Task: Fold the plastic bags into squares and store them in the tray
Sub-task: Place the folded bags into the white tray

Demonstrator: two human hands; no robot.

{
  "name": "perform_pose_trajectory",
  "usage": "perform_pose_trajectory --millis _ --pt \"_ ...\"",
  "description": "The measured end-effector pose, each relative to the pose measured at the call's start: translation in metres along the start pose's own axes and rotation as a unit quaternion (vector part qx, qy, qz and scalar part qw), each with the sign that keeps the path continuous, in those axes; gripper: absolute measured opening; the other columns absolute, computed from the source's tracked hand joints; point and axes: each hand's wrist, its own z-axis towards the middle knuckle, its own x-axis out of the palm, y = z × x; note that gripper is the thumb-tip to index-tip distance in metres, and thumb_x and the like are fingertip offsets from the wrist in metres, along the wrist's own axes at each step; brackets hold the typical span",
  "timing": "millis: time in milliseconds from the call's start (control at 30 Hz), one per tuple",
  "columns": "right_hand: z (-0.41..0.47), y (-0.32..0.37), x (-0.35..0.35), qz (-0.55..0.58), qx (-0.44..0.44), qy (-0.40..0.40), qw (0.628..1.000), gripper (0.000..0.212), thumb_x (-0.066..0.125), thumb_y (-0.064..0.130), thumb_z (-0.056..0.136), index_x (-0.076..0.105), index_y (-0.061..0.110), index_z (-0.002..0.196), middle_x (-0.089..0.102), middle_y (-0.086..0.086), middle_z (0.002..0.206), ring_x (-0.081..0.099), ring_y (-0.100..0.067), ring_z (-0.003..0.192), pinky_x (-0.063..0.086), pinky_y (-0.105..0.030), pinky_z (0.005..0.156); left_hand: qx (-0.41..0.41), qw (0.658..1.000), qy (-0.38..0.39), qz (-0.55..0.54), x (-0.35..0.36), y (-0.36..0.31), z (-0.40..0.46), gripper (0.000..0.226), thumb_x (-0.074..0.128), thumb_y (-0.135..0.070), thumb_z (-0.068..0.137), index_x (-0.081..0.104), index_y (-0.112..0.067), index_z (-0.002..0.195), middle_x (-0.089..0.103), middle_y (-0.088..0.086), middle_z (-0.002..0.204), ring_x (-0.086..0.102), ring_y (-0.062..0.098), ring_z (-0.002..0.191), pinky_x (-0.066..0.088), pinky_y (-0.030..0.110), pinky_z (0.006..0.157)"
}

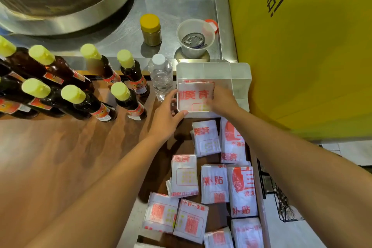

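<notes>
Right hand (pixel 222 99) flat on folded bag (pixel 194 94) in tray (pixel 240 78), left hand (pixel 167 119) gripping its near edge

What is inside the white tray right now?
The white tray holds folded plastic bags, red print up, with the right hand on them. How many lie stacked beneath is hidden.
</notes>
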Motion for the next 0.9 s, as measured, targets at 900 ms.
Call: perform_pose_trajectory --millis 900 --pt "-0.322 -0.080 0.152 -0.127 -0.019 0.023 0.991 0.062 0.076 0.035 0.085 0.048 0.019 0.139 0.050 -0.009 0.133 0.046 -0.030 0.120 0.045 -0.042 0.096 -0.194 0.953 -0.006 0.234 0.015 0.113 -0.266 0.068 0.076 -0.029 0.084 0.045 -0.014 0.143 0.040 0.014 0.136 0.038 0.034 0.120 0.039 0.045 0.098"
